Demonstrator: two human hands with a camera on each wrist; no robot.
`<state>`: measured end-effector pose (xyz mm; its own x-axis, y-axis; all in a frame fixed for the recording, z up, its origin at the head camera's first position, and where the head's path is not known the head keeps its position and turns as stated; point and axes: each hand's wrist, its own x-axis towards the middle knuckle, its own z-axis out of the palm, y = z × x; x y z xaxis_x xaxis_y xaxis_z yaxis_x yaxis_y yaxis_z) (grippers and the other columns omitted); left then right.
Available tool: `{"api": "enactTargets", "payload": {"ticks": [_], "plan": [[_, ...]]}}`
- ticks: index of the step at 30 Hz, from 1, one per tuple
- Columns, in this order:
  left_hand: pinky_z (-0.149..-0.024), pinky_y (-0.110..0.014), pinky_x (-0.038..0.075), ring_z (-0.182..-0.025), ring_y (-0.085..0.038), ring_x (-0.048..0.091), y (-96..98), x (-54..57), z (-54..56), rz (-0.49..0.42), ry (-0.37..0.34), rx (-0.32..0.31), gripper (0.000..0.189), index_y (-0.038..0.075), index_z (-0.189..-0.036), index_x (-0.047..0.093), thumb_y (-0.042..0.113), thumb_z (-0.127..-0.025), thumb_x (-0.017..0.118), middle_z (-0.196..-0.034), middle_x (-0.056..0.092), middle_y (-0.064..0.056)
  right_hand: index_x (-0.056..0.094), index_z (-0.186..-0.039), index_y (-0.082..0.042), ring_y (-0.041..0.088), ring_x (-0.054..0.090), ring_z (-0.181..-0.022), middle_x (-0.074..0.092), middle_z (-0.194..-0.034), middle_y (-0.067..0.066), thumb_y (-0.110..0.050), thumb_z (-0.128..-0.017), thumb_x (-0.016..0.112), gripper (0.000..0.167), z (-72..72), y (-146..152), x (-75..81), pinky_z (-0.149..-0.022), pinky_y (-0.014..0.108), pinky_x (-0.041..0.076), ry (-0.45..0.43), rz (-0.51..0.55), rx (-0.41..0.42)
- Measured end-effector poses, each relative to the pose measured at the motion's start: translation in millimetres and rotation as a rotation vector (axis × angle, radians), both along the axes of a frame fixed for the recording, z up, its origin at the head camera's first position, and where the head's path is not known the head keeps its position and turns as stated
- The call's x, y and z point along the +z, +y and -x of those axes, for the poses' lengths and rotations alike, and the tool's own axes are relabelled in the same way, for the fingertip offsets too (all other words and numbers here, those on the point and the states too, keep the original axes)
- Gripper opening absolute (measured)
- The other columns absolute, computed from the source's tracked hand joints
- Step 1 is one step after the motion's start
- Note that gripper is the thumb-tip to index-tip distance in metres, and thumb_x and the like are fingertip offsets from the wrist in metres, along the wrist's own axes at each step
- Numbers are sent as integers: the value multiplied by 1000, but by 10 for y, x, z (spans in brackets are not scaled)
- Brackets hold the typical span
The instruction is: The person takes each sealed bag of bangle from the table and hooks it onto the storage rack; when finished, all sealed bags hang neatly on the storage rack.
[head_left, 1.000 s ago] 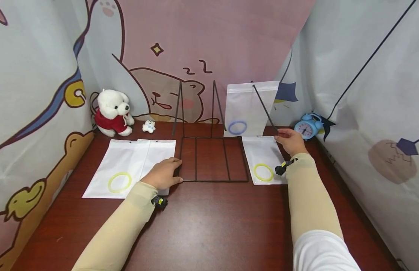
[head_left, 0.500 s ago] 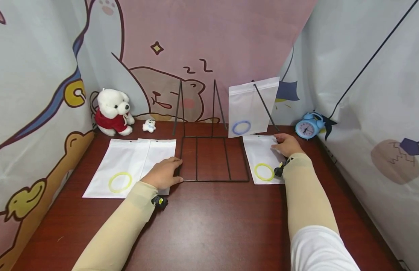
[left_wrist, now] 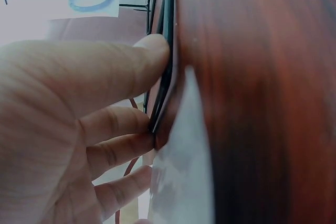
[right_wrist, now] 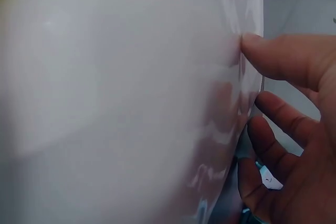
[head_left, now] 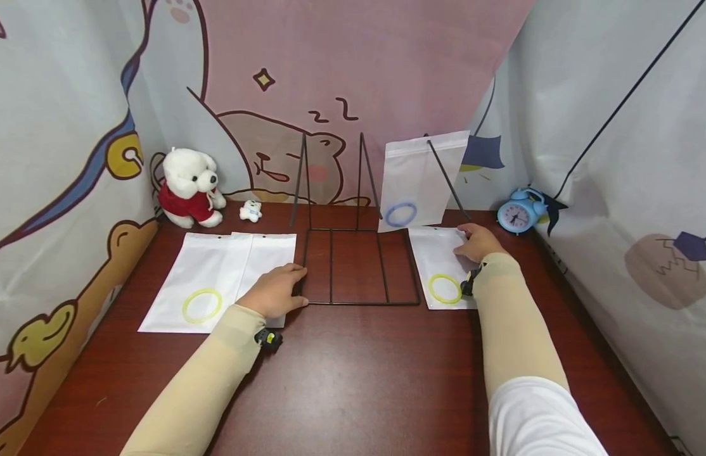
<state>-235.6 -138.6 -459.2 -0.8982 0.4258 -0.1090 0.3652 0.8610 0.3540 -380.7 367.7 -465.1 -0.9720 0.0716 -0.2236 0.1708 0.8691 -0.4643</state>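
My left hand (head_left: 273,292) holds the near left corner of a black wire display rack (head_left: 361,304) on the table; in the left wrist view the thumb (left_wrist: 149,59) lies on the wire, with the fingers across from it. My right hand (head_left: 481,242) pinches the upper right edge of a white zip bag (head_left: 430,253) with a yellow ring, beside the rack. Close up in the right wrist view, the thumb (right_wrist: 262,51) is on this bag's face and the fingers are at its edge. Another white zip bag (head_left: 418,180), with a blue ring, hangs from the rack's right prong (head_left: 449,180).
Left of the rack lie two overlapping white bags (head_left: 199,266), one with a yellow ring; my left hand partly covers the other. A white plush bear (head_left: 190,190) in red, a tiny white bear figure (head_left: 251,211) and a blue alarm clock (head_left: 518,212) stand at the back. Printed cloth surrounds the table.
My right hand has come down from the right prong's tip to the bag with the yellow ring. The hanging bag swung right, then back left. The left hand stays put.
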Motion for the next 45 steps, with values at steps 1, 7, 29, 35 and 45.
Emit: {"api": "enactTargets", "payload": {"ticks": [1,7,29,35,45], "plan": [[-118,-56,41,-147,-41,47,0,-1,4,0,1,0,74,-3,-156,47,33,-97,75,-160,48,-20,43,-157,-4,49,50,-136,45,-155,33,-16,-92,78,75,3,-6,6,-116,65,40,-7,0,3],[-118,-57,41,-147,-41,47,-3,-2,10,6,-5,2,74,-2,-157,46,33,-98,75,-161,47,-20,40,-160,-6,50,49,-137,42,-157,33,-15,-93,76,76,25,-38,27,-115,68,40,-41,17,0],[-119,-56,41,-147,-40,46,-16,-31,27,8,-3,4,74,-2,-157,47,34,-98,75,-161,47,-19,35,-162,-8,44,52,-123,43,-154,37,-10,-87,73,84,79,-78,38,-107,64,47,-61,-4,5],[-119,-56,41,-147,-40,47,-13,-43,14,3,-4,-4,75,-3,-156,47,34,-97,75,-161,47,-20,32,-162,-4,44,51,-122,42,-152,37,-11,-88,72,84,53,-95,59,-101,59,51,-113,14,-46],[-118,-56,41,-146,-41,47,1,-2,21,10,12,-2,75,-3,-155,48,33,-96,76,-160,48,-20,31,-158,4,42,50,-122,45,-152,34,-9,-89,69,80,9,-152,136,-109,58,47,-115,46,-55]]}}
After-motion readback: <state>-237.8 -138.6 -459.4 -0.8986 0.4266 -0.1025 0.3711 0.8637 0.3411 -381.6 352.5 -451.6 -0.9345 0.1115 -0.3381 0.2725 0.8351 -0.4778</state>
